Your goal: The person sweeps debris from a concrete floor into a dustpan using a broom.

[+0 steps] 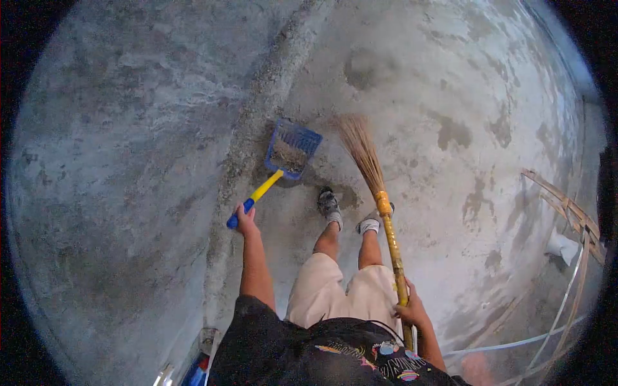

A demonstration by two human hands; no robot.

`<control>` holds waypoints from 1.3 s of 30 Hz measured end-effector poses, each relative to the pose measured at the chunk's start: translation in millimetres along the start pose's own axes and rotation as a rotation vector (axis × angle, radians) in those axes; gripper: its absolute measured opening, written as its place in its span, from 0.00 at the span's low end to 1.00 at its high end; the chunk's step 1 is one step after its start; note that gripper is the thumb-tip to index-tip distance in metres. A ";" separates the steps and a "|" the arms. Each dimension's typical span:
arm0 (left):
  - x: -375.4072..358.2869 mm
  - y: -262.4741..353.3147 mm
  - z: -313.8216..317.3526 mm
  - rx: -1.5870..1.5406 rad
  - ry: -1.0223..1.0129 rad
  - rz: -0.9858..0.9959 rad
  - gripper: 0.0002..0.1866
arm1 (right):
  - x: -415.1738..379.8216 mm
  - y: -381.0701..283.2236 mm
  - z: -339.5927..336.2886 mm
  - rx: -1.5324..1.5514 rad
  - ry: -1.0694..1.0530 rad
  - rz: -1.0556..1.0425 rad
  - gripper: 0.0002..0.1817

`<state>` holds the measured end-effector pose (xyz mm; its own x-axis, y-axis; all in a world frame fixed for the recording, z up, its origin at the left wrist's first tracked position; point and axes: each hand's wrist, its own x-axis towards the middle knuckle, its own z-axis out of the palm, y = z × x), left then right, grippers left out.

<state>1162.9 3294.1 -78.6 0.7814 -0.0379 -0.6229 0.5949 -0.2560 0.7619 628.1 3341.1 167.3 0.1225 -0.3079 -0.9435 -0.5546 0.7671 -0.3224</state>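
Note:
My left hand (244, 219) is closed around the blue end of a dustpan's yellow handle. The blue dustpan (306, 143) is held out in front of me, with a heap of grey-brown debris (288, 156) in its pan. On the other side, my right hand (414, 307) grips the lower part of a long yellow broom handle. The broom (364, 154) points away from me, its straw bristles spread to the right of the dustpan and apart from it. Orange binding wraps the neck of the bristles.
Rough, stained concrete floor (418, 96) surrounds me, crossed by a crumbly raised strip (257, 116) left of the dustpan. Wooden strips (566, 209) and a white bag (562, 247) lie at the far right. My shoes (328, 201) stand between dustpan and broom.

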 end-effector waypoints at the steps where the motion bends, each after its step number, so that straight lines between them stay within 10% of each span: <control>1: -9.1 0.8 -11.7 -0.002 0.004 0.003 0.17 | 18.2 3.8 -9.1 -0.029 0.004 0.054 0.39; 3: -34.6 6.7 -47.6 0.098 -0.076 0.089 0.17 | 49.4 -5.3 -16.7 0.167 -0.003 0.141 0.23; 11: -33.9 -6.0 -113.1 0.018 0.086 0.196 0.17 | 142.4 -8.4 -10.3 -0.423 0.413 -0.060 0.28; 17: -22.2 -33.3 -133.5 -0.040 0.357 0.195 0.16 | 114.3 6.3 -41.1 -0.193 0.354 -0.272 0.23; 25: 10.7 -55.5 -156.6 0.011 0.381 0.220 0.15 | 154.6 -130.1 -75.7 -0.101 0.433 -0.382 0.41; 27: 39.9 -84.3 -176.8 0.841 0.326 0.734 0.13 | 191.9 -155.5 -79.4 -0.108 0.431 -0.369 0.41; 30: 0.5 -33.8 -127.1 0.514 0.436 0.268 0.13 | 256.2 -138.6 -71.6 0.047 0.273 -0.312 0.42; 39: 20.4 -59.5 -147.4 0.516 0.310 0.275 0.11 | 172.3 -62.6 48.0 -0.584 0.023 -0.384 0.50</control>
<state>1171.2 3450.9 -110.5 0.9558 0.0916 -0.2792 0.2594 -0.7097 0.6550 723.4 3267.0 21.2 0.3846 -0.5133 -0.7672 -0.8282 0.1751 -0.5324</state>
